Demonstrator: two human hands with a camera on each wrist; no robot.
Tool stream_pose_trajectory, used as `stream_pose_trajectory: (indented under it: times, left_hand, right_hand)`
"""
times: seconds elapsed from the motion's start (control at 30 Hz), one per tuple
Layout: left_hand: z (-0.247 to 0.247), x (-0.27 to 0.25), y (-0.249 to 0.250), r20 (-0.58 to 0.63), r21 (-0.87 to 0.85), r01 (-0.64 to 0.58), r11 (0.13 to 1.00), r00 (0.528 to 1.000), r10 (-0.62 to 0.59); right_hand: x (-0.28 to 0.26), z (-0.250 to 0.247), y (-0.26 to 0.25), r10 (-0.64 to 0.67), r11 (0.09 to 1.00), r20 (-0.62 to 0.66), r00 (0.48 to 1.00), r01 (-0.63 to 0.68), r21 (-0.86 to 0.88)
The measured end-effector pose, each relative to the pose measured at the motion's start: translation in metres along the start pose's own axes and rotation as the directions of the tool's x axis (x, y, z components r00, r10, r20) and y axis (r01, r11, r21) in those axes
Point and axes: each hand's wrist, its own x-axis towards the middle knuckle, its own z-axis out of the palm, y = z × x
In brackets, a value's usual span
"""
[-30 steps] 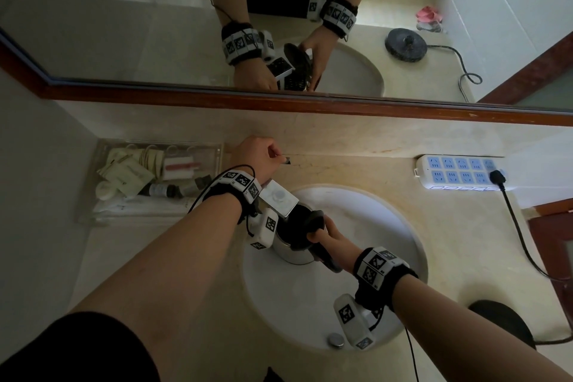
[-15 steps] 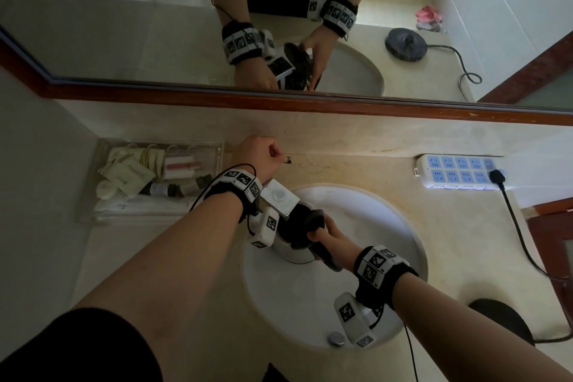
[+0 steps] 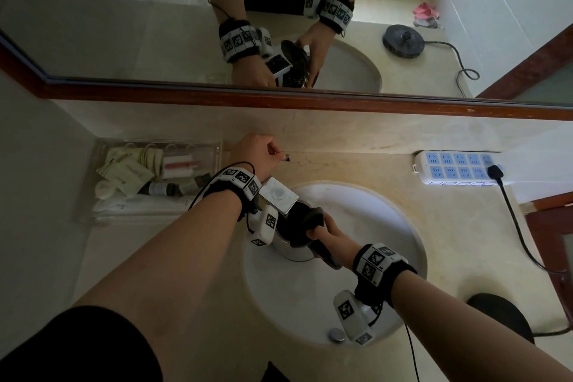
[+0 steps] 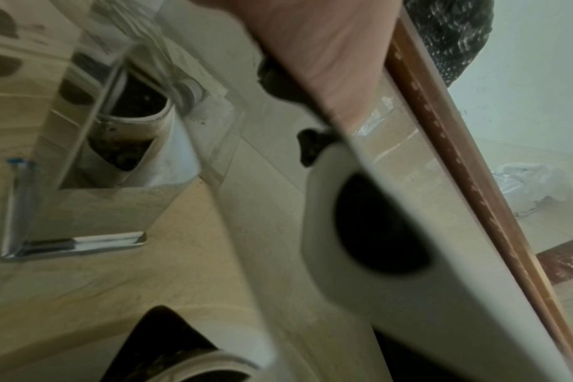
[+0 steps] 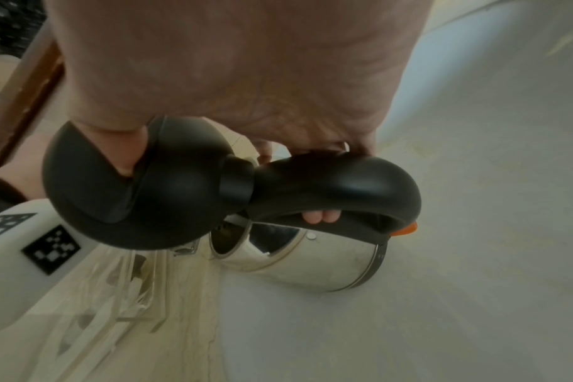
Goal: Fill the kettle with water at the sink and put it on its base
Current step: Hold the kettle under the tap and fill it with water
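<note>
- Honestly, not much has changed in the last second. The kettle [image 3: 291, 248] is in the same spot, down in the sink [image 3: 403, 226] bowl right under the square tap spout [image 3: 278, 194], with its lid [image 3: 313, 220] flipped open.
- My right grip [image 3: 330, 234] is wrapped round the kettle's black handle [image 5: 337, 186]. The wrist view shows fingertips [image 5: 320, 216] curled through underneath it, so that hold looks solid.
- My left grip [image 3: 259, 152] is up at the back of the counter [image 3: 449, 242], fingers curled in and pinching the thin dark tap lever [image 3: 286, 159]. It hasn't budged either.
- I can't make out a water stream in any view, and the left wrist picture is mostly blur. So I can't tell if the tap is running or how full the kettle is.
- My read is that no movement means we're mid-fill and just holding steady while it goes.
- The base [image 3: 499, 316] sits on the counter to the right of the sink, well apart from the kettle, with nothing on it.
- What's left is turning the tap off, closing the lid and carrying the kettle over. There's a power strip [image 3: 455, 167] near the sink, so I'd watch for drips.
</note>
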Motion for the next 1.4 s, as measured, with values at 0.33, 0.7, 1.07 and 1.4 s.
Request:
stream_pose_trajectory:
  times: [0.33, 0.7, 1.07, 1.4]
  left_hand:
    - [0.0010, 0.0007, -0.0019, -0.007, -0.018, 0.001, 1.000, 1.000, -0.001]
    - [-0.0010, -0.0014, -0.0004, -0.008, -0.013, -0.020, 1.000, 1.000, 0.020]
    - [-0.0017, -0.0027, 0.0004, -0.012, -0.017, -0.019, 1.000, 1.000, 0.019]
    - [-0.0022, -0.0032, 0.0022, -0.009, -0.013, -0.005, 1.000, 1.000, 0.005]
  right_hand:
    - [-0.0021, 0.0001, 0.0001, -0.022, 1.000, -0.011, 1.000, 0.022, 0.007]
    - [-0.0039, 0.0004, -0.0009, -0.021, 1.000, -0.001, 1.000, 0.021, 0.001]
    - [-0.0046, 0.0006, -0.0016, -0.010, 1.000, 0.010, 1.000, 0.010, -0.025]
    - [-0.0041, -0.0009, 0.0011, -0.008, 1.000, 0.012, 1.000, 0.009, -0.014]
